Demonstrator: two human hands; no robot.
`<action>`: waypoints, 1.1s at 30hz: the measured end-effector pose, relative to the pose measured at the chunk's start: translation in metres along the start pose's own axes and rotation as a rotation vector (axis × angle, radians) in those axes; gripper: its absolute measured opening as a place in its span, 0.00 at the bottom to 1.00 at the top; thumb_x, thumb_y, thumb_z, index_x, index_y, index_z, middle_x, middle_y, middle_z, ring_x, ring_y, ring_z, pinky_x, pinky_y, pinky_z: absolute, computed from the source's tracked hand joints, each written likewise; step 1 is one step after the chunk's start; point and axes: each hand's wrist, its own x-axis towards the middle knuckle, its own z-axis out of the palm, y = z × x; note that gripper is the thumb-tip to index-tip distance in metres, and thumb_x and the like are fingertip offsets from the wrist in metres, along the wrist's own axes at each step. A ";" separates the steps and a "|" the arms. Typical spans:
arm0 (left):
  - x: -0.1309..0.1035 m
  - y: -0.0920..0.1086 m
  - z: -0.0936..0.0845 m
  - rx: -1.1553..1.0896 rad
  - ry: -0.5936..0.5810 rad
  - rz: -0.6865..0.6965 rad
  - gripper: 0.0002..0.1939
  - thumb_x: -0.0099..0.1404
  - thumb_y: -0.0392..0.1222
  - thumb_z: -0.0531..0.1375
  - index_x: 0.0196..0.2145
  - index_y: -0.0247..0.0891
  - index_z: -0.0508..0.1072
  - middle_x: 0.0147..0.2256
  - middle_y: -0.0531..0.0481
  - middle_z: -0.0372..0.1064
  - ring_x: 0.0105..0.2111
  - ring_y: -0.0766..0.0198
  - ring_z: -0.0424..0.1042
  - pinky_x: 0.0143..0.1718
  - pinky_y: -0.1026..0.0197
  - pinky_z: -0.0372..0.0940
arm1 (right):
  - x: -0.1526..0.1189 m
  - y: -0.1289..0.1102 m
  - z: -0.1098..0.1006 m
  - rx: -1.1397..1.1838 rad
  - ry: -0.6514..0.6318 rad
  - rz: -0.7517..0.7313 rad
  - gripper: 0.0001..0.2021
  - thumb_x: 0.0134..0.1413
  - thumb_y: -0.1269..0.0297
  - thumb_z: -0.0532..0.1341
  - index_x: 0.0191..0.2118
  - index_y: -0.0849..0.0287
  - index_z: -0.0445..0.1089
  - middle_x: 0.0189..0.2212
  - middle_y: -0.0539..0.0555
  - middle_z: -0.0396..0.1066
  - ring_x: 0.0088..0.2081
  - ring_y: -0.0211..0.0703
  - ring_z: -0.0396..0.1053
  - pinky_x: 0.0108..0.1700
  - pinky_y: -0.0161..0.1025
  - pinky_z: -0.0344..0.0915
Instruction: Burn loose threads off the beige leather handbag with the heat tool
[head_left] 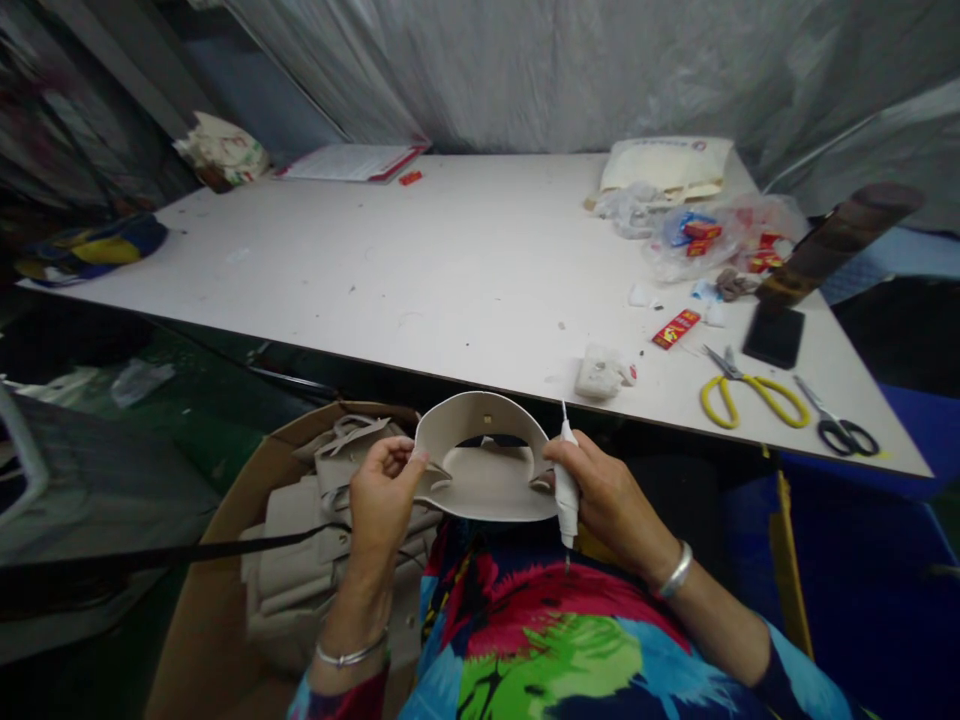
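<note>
A beige curved piece (495,490), open in the middle and with a small gold-coloured fitting on its upper band, is held between my two hands above my lap. My left hand (386,490) pinches its left end between thumb and fingers. At the right end, my right hand (600,490) grips the piece and also holds a white wrapped tool (567,490), upright, with thin metal tips at top and bottom. The fingertips of my right hand are partly hidden behind the tool and the piece.
Beige bags (292,540) fill a cardboard box (202,590) at lower left. On the white table (420,270) lie yellow-handled scissors (754,385), black-handled scissors (836,425), a phone (775,335), a white lump (600,373) and plastic bags (675,240). A dark cylinder (840,240) stands at right.
</note>
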 end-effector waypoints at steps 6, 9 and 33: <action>0.021 0.033 -0.041 0.195 -0.087 0.174 0.16 0.57 0.55 0.69 0.33 0.40 0.78 0.29 0.50 0.74 0.30 0.58 0.73 0.33 0.62 0.69 | 0.005 -0.011 -0.006 0.350 0.117 -0.068 0.10 0.65 0.73 0.62 0.47 0.52 0.67 0.40 0.50 0.70 0.39 0.40 0.70 0.43 0.37 0.68; 0.035 0.065 -0.034 0.148 -0.301 0.353 0.14 0.56 0.53 0.70 0.36 0.42 0.81 0.38 0.46 0.78 0.40 0.52 0.77 0.45 0.57 0.73 | 0.009 -0.019 -0.003 0.453 0.133 -0.028 0.11 0.63 0.70 0.66 0.47 0.51 0.67 0.42 0.51 0.71 0.42 0.42 0.72 0.46 0.40 0.70; 0.013 0.053 0.093 0.024 -0.800 0.304 0.07 0.62 0.46 0.67 0.33 0.42 0.84 0.34 0.45 0.79 0.36 0.53 0.77 0.41 0.56 0.71 | 0.012 0.007 0.007 0.420 0.487 0.127 0.08 0.64 0.60 0.68 0.44 0.54 0.70 0.37 0.51 0.74 0.37 0.40 0.74 0.41 0.37 0.72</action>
